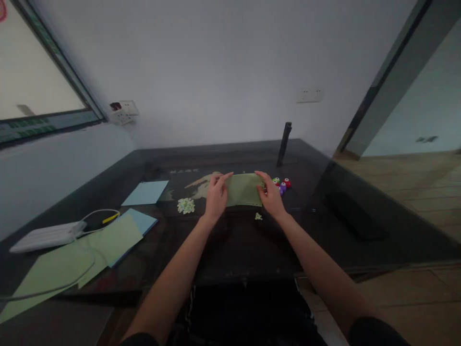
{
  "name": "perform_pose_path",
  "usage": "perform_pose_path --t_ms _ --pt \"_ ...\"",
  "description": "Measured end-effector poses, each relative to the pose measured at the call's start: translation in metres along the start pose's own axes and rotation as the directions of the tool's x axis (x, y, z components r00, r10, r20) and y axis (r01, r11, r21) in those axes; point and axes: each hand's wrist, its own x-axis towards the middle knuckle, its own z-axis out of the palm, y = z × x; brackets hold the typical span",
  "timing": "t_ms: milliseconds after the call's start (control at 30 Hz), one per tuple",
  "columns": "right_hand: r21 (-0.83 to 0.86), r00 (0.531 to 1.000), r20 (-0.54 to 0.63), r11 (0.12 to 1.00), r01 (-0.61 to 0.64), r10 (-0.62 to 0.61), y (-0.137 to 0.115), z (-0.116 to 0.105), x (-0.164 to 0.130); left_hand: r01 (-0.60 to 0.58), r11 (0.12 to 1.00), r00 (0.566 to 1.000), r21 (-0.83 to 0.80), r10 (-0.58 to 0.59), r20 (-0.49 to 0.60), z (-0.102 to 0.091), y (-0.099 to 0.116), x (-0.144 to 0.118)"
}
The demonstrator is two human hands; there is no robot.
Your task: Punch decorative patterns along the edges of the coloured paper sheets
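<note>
Forearms nearest the lens, both reaching out over the dark desk (360,211). Left hand (216,197) lies flat, fingers spread, pressing the left edge of the green paper (244,189); right hand (272,197) pinches its right edge, fingers curled over it, so the sheet stays put mid-desk, pinned from both sides. Small coloured punches (283,184) sit just right of it, within easy reach. Punched bits in a pile (186,205) left of my left hand. Spare green sheets (72,259) and blue sheets (146,192) lie well off left, beside a white power strip (46,235)
</note>
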Motion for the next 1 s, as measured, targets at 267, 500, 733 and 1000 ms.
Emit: perform_pose_path --t_ms 267,500,733,1000 --pt "0.164 0.995 -0.004 0.981 -0.100 0.102 0.001 0.003 -0.002 0.185 0.947 0.981 -0.264 -0.195 -0.014 0.017 -0.015 -0.005" --pt "0.339 0.955 0.121 0.893 -0.297 0.272 0.022 0.012 -0.001 0.385 0.808 0.917 -0.446 -0.389 0.086 0.034 -0.028 -0.012" --pt "0.259 0.964 0.083 0.928 -0.266 0.253 0.028 0.018 -0.004 0.433 0.741 0.891 -0.513 -0.440 0.116 0.038 -0.026 -0.013" --pt "0.130 0.969 0.053 0.961 -0.246 0.241 0.020 0.017 -0.004 0.383 0.807 0.919 -0.449 -0.382 0.097 0.038 -0.028 -0.013"
